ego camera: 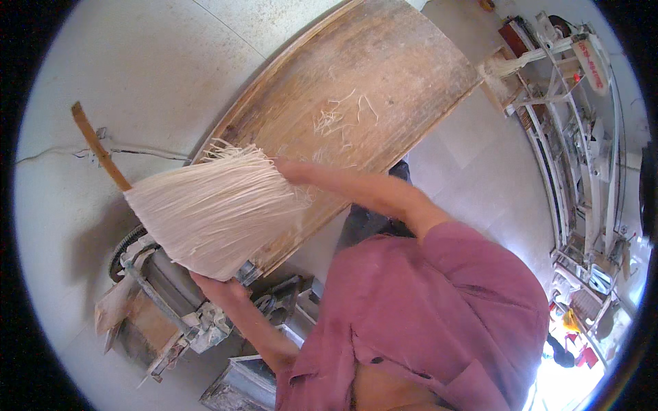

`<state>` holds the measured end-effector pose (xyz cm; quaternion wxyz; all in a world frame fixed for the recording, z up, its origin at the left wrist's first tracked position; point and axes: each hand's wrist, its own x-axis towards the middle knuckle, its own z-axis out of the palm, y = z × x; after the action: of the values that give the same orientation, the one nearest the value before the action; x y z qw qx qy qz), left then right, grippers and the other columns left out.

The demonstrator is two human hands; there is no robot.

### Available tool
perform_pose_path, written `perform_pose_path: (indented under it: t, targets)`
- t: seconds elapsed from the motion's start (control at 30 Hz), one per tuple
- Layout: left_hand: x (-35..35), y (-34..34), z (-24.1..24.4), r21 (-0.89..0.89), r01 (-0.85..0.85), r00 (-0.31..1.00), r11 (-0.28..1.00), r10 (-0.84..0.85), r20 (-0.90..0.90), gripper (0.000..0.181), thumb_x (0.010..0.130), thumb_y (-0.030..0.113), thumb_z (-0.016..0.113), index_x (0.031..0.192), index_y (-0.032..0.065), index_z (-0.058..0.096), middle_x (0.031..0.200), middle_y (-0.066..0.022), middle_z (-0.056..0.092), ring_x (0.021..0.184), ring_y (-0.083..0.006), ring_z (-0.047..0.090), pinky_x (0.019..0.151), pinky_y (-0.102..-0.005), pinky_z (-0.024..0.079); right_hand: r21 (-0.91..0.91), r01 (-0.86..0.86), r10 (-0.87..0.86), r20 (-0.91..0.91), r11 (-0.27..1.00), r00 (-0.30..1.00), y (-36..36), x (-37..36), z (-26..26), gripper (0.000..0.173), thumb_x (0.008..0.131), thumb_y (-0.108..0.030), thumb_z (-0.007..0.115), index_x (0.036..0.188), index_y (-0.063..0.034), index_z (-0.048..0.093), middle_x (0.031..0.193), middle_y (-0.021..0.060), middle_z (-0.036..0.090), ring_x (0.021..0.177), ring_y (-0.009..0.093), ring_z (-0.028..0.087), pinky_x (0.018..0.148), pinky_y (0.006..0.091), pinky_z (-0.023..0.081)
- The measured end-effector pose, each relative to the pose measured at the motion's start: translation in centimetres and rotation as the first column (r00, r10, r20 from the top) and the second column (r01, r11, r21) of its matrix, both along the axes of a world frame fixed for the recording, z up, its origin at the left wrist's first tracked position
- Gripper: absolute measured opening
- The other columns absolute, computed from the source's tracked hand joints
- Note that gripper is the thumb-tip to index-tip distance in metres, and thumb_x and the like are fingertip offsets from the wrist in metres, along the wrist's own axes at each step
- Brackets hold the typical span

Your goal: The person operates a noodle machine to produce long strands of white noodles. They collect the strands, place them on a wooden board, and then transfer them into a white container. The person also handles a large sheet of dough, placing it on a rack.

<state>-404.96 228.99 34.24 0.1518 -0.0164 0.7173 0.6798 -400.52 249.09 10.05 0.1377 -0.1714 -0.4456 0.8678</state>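
A wide sheet of pale, thin noodle strands [216, 210] hangs over a wooden stick [100, 146], whose bare end juts out at the upper left. At the sheet's lower edge my left hand [218, 282] supports the load, apparently by the stick's hidden end; its fingers are behind the strands. My right hand [290, 170] is at the loose strand ends on the upper right side, blurred and partly covered by them. Beyond lies a long wooden worktable [390, 67], with loose noodle scraps [331, 119] scattered on its floury top.
A machine with rollers [175, 287] stands below the noodles at the left. Near it is a metal box-like frame [247, 380]. A cable [149, 152] runs along the wall. White metal racks [555, 149] with assorted items line the right side, past a tiled floor [478, 169].
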Motion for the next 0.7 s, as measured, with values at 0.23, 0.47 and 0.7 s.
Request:
perform_pose_path:
  t: [0.23, 0.47, 0.7]
  targets:
    - [-0.6, -3.3, -12.1, -0.02, 0.048, 0.972, 0.999, -0.042, 0.233, 0.041, 0.096, 0.032, 0.039, 0.125, 0.0047, 0.052, 0.124, -0.0115, 0.056, 0.111, -0.0258, 0.057, 0.091, -0.0412, 0.049, 0.947, -0.208, -0.61, 0.318, 0.245, 0.726, 18.7, 15.4, -16.7, 0.029, 0.078, -0.022, 0.064, 0.106, -0.0139, 0.065, 0.103, 0.012, 0.061, 0.097, 0.03, 0.059, 0.08, 0.0415, 0.049]
    - [0.6, -5.5, -21.5, -0.208, -0.039, 0.937, 0.977, 0.109, 0.333, 0.048, 0.094, 0.037, 0.043, 0.122, -0.0006, 0.053, 0.12, -0.0107, 0.058, 0.106, -0.0244, 0.057, 0.091, -0.0375, 0.045, 0.902, -0.425, -0.489, 0.402, 0.068, 0.774, 23.5, 17.9, -17.1, 0.012, 0.081, -0.016, 0.059, 0.089, -0.0073, 0.06, 0.095, 0.012, 0.055, 0.095, 0.031, 0.057, 0.076, 0.0428, 0.049]
    - [-0.2, -8.9, -23.4, -0.256, -0.042, 0.961, 0.966, 0.109, 0.253, 0.048, 0.093, 0.036, 0.046, 0.112, -0.0056, 0.058, 0.109, -0.0136, 0.062, 0.094, -0.025, 0.06, 0.083, -0.0369, 0.048, 0.851, -0.482, -0.257, 0.524, 0.21, 0.812, 22.4, 14.5, -6.0, 0.014, 0.086, -0.017, 0.056, 0.08, -0.004, 0.058, 0.08, 0.0125, 0.06, 0.079, 0.028, 0.06, 0.066, 0.039, 0.049]
